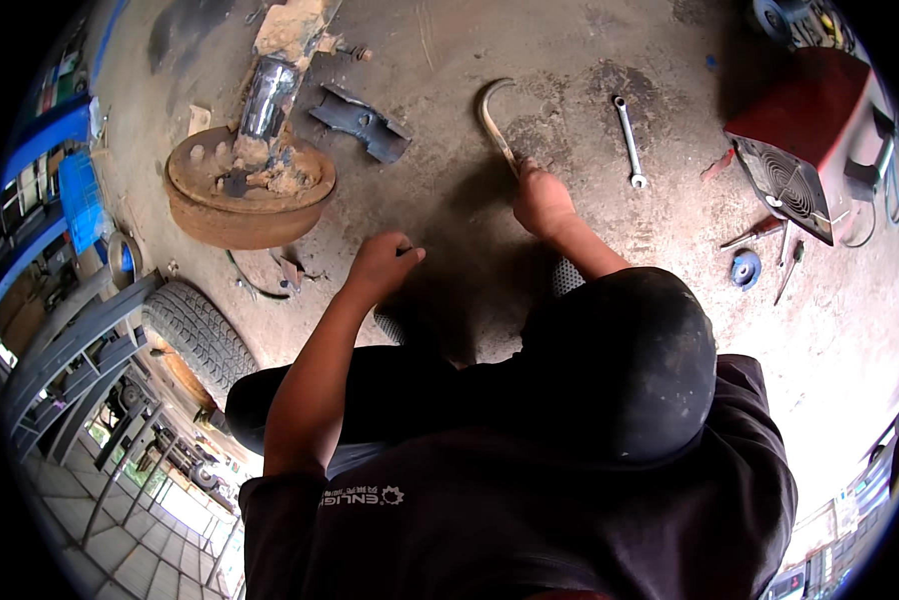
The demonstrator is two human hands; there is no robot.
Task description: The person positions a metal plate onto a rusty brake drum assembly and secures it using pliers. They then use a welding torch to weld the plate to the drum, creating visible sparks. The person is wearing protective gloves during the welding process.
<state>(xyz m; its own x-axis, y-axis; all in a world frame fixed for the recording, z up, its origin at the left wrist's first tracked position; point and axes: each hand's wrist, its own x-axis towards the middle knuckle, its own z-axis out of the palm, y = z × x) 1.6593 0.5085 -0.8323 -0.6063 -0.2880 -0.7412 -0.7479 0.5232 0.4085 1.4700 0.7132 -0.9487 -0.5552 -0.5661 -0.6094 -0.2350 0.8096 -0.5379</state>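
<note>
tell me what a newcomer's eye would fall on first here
Probably the big rusty drum at the upper left, caked with dirt around its top. Next might come the red machine at the far right. Between them, the right hand grips a curved rod, with a wrench lying to its right.

Stained concrete floor [410, 50], blue shelving [45, 135] left, glare [830, 330] right.

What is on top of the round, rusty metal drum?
Pale stubby studs, crumbly brown dirt and the end of a shiny, dirt-caked metal tube show on the round, rusty metal drum. Whatever lies beneath that dirt is covered; the drum's underside is hidden.
</note>
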